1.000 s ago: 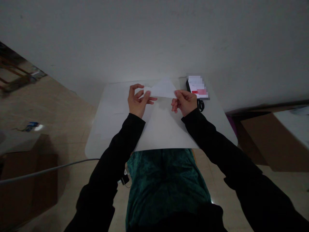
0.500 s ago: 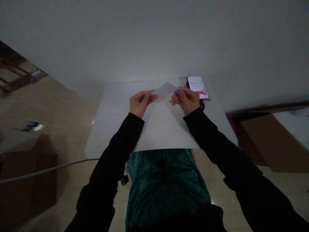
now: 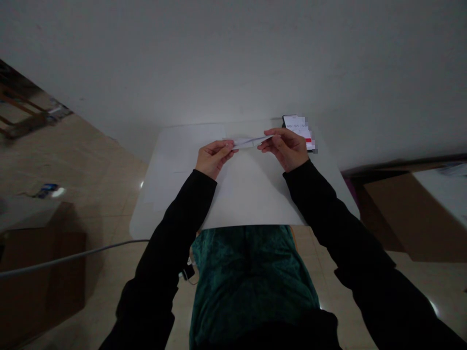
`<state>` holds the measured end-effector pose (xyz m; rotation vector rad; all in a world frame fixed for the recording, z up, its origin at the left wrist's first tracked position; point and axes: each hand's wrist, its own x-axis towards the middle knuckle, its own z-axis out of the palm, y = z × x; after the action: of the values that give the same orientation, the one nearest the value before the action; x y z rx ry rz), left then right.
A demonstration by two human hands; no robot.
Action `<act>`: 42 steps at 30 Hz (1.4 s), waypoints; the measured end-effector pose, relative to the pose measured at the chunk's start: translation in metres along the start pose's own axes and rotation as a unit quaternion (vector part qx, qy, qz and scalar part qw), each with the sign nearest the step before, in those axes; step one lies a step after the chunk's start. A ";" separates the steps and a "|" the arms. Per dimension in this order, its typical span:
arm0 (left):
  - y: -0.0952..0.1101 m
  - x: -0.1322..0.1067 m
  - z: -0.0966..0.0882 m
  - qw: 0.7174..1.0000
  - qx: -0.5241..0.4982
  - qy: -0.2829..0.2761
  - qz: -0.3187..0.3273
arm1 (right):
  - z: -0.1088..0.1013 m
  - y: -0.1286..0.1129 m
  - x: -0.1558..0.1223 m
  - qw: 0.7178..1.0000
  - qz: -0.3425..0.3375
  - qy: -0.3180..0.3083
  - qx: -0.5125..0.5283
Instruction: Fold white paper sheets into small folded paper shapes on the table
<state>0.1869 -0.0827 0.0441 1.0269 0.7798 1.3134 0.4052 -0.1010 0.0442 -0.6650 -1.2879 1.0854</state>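
Note:
A small piece of folded white paper spans the gap between my hands, above the white table. My left hand pinches its left end between thumb and fingers. At the other end, my right hand grips the paper the same way. The paper is seen nearly edge-on, with layers slightly apart and a short dark line near its middle. Flat white sheets lie on the table left of my left hand. Just behind my right hand stands a phone with a lit screen, partly hidden by that hand.
A pale wall rises behind the table. Cardboard boxes stand on the floor at the right and left. A grey cable runs to the table's left side. Green cloth covers my lap.
The folded paper has tipped from a raised triangular peak to a narrow, nearly edge-on strip. My right hand has shifted slightly right; both hands keep their hold.

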 end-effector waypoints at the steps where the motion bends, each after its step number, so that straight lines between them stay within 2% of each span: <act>1: 0.000 0.001 -0.001 1.000 0.002 0.008 -0.006 | 0.000 0.000 0.000 1.000 0.001 -0.004 -0.003; 4: 0.000 0.003 -0.003 0.999 0.018 0.034 -0.013 | 0.000 -0.001 -0.001 1.000 0.010 -0.007 -0.011; 7: -0.002 0.004 -0.005 0.998 0.046 0.029 0.008 | 0.002 -0.002 -0.001 1.000 0.015 0.001 -0.014; 15: -0.009 0.004 -0.003 0.980 0.114 0.034 0.156 | 0.005 0.000 -0.001 0.998 0.020 0.065 0.015; 19: -0.008 0.000 0.001 0.966 0.151 0.048 0.203 | 0.003 0.005 -0.001 0.995 0.035 0.091 0.037; 23: -0.010 -0.003 0.005 0.958 0.185 0.064 0.208 | 0.003 0.009 -0.002 0.993 0.064 0.096 0.038; 28: -0.012 -0.002 0.003 0.961 0.171 0.077 0.204 | 0.007 0.011 -0.003 0.993 0.067 0.086 0.054; 34: -0.013 0.001 0.000 0.967 0.167 0.064 0.183 | 0.009 0.010 -0.002 0.991 0.070 0.101 0.048; 42: -0.007 -0.002 0.004 0.949 0.176 0.181 0.191 | 0.022 0.003 -0.010 0.994 0.074 0.078 -0.013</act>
<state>0.1926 -0.0849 0.0388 1.2815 1.1643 1.7699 0.3840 -0.1131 0.0417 -0.8601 -1.1331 1.1148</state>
